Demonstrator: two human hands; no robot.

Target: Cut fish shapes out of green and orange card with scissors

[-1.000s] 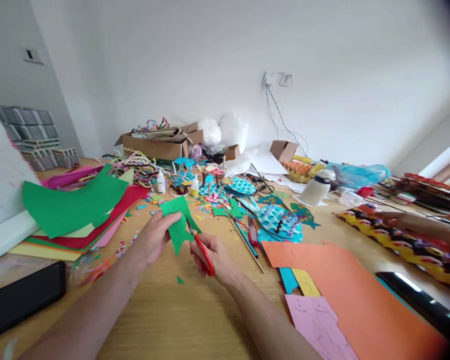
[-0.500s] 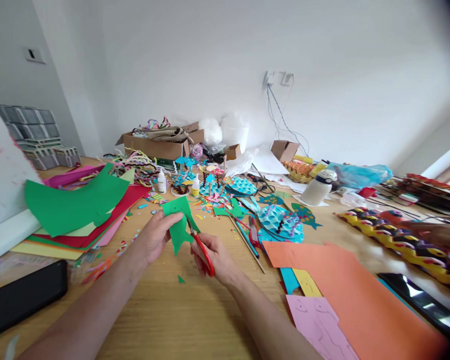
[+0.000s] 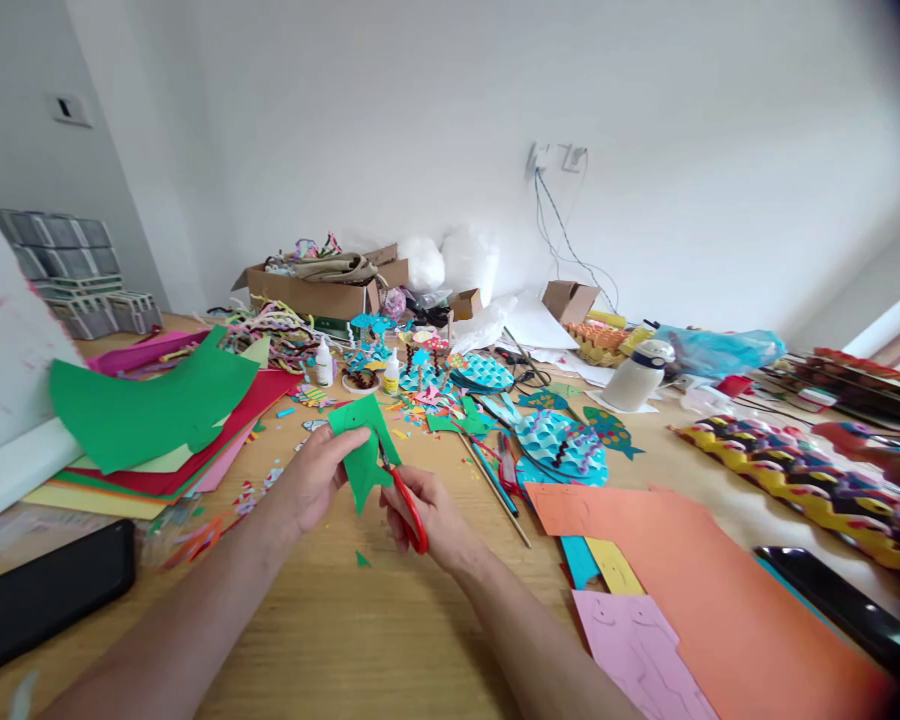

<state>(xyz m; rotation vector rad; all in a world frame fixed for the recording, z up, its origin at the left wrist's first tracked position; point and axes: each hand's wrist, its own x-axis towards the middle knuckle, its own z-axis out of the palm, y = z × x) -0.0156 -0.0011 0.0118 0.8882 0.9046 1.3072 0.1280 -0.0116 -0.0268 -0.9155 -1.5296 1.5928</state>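
My left hand [image 3: 316,478] pinches a piece of green paper [image 3: 358,462] above the wooden table [image 3: 330,640], thumb on top. The paper has a notched, pointed lower edge and a small drawn mark near its top. In my right hand [image 3: 427,515] is a pair of red-handled scissors [image 3: 412,510], fingers in the loops. Its blades meet the paper's right side, where a strip stands partly cut from the rest. A small green scrap [image 3: 363,559] lies on the table below my hands.
Coloured sheets [image 3: 172,440] are stacked at left near a black phone [image 3: 52,595]. Orange paper [image 3: 690,580] and a pink drawn sheet [image 3: 637,650] lie at right. Beyond my hands are glue bottles [image 3: 323,362], blue paper crafts [image 3: 562,440] and a yellow egg tray [image 3: 780,480]. Another person's hand [image 3: 855,440] is at far right.
The green paper has shifted and turned slightly to the right, and the scissor blades sit lower along its right side. The other person's hand at far right has moved back from the egg tray.
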